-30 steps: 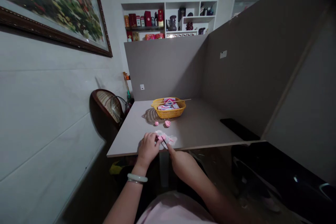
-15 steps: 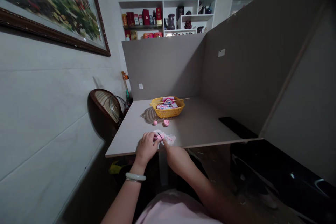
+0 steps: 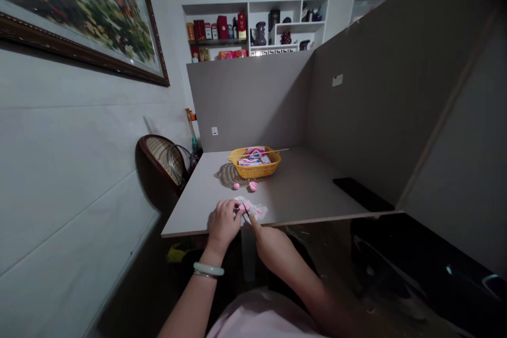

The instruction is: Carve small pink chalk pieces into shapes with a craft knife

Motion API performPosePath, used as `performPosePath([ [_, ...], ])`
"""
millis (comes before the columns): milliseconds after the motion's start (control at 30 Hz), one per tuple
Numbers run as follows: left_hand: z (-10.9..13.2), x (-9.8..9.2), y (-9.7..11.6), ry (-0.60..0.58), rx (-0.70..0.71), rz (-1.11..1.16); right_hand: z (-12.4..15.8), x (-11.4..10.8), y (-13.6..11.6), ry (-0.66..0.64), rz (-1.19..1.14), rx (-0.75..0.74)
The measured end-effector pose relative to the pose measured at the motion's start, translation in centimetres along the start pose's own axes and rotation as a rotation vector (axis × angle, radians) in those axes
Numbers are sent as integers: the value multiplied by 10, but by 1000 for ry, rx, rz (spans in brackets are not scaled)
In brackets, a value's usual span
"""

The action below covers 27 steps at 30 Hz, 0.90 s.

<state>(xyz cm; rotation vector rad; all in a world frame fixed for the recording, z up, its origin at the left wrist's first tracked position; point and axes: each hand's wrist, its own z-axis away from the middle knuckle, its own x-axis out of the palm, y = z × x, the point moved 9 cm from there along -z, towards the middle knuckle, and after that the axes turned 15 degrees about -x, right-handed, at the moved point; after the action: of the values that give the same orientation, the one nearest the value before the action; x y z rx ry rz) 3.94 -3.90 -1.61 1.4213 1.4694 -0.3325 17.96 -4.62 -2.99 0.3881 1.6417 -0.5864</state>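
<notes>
Close to the table's front edge, my left hand [image 3: 224, 223] has its fingers closed on a small pink lump [image 3: 243, 208] that looks like modelling clay. My right hand [image 3: 266, 238] grips a thin dark tool [image 3: 246, 211], its tip against the pink lump; the tool's exact kind is too small to tell. Under both lies a crumpled clear plastic wrapper [image 3: 258, 211] with bits of pink in it. Just beyond, a small pink ball [image 3: 236, 186] and a larger pink piece with a grooved surface [image 3: 253, 186] rest on the table.
A yellow plastic basket [image 3: 258, 171] holding printed packets stands farther back, a thin stick [image 3: 282, 150] across its rim. A flat black object [image 3: 358, 193] lies at the table's right. Grey partitions [image 3: 249, 100] rise behind and to the right. A brown woven-topped stool [image 3: 160, 161] leans at left.
The dark tool in my right hand has shifted its angle on the pink lump, and the right hand has drawn slightly back. The whole view has moved a little; the left hand keeps its hold.
</notes>
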Motion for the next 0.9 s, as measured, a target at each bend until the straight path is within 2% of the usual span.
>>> performPosePath([
  [100, 0, 1, 0, -10, 3, -7, 0, -1, 2, -16, -18, 7],
  [300, -3, 2, -2, -5, -28, -22, -21, -9, 5, 6, -43, 9],
  [500, -2, 3, -3, -31, -32, -2, 9, -4, 0, -20, -24, -24],
  [567, -2, 3, -1, -40, -23, 11, 8, -5, 0, -18, -21, -17],
  [733, -5, 0, -2, -34, -33, 26, -19, -8, 6, 2, -39, 0],
  [800, -4, 0, -2, -37, -34, 31, -17, -8, 7, 11, -46, -14],
  [900, -3, 1, -1, -54, -20, 49, 1, -6, 7, 6, -44, -35],
])
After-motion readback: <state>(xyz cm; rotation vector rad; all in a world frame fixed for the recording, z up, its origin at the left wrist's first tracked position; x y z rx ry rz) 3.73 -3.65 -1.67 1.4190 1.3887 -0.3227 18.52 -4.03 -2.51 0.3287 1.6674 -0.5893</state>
